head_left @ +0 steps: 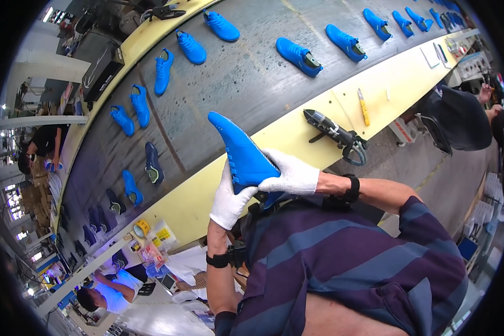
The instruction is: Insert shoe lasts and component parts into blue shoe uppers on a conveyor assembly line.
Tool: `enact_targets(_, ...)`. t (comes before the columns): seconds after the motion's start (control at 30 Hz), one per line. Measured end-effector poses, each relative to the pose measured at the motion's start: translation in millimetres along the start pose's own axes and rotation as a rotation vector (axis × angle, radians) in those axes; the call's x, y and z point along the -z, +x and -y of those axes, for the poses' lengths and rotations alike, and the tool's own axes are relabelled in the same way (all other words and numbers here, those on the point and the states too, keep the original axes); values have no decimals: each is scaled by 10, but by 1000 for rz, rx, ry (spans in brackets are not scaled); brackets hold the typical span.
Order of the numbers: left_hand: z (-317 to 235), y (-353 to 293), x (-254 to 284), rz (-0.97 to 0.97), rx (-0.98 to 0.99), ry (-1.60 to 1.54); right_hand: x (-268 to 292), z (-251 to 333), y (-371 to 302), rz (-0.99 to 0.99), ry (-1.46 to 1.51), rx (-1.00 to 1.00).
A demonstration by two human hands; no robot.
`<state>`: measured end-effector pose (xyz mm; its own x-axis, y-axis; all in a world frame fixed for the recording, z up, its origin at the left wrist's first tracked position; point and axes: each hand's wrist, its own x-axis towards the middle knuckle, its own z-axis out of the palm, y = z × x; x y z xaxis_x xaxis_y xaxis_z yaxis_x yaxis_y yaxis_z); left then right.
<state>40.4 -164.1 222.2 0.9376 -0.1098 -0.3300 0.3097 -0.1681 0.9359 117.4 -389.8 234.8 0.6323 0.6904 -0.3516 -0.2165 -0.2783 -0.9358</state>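
In front of my body, a bright blue shoe upper (241, 151) is held up with its pointed toe toward the belt. My left hand (228, 199), in a white knitted glove, grips its near left side, fingers closed around it. My right hand (291, 172), gloved the same way, clasps the opposite edge near the heel end, thumb against the blue surface. The fingers behind the upper are hidden. Nearest to my right hand on the yellow ledge lies a black, elongated device (333, 131) with straps and a looped grey cord.
Beyond the ledge (196, 215) runs a dark conveyor belt (224, 89) bearing several blue shoes (299, 56) and dark navy ones (153, 162). A yellow-handled utility knife (363, 106) lies on the ledge. At left are a yellow tape roll (141, 228) and a seated person (115, 291).
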Motion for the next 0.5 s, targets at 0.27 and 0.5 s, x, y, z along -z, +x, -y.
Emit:
enact_targets(0.27, 924, 199, -320, 1, 185, -728, -46, -924, 502, 42, 410, -208)
enact_targets(0.5, 1725, 858, -188, -52, 495, -167, 162, -1557, 664, 59, -477, -85)
